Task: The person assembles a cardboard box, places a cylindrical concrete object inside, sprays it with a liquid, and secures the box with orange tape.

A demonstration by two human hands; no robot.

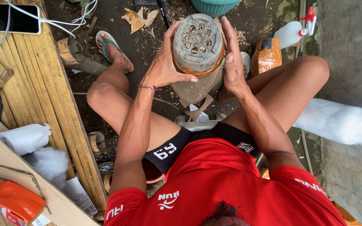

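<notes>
Hands (197, 67) clasp upturned pot (197, 44) — spray bottle (294, 31), teal basin (213, 6) near.

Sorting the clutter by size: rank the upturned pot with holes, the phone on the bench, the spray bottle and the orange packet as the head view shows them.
1. Upturned pot, held between both hands.
2. Phone.
3. Orange packet and spray bottle look alike, both partly hidden; unranked.
The phone lies nearer the camera, so its place is unsure.

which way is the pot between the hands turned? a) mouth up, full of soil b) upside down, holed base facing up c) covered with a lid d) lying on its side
b: the pot shows a round grey base with a ring of drainage holes facing the camera, while the left hand and right hand press against its two sides.
</notes>
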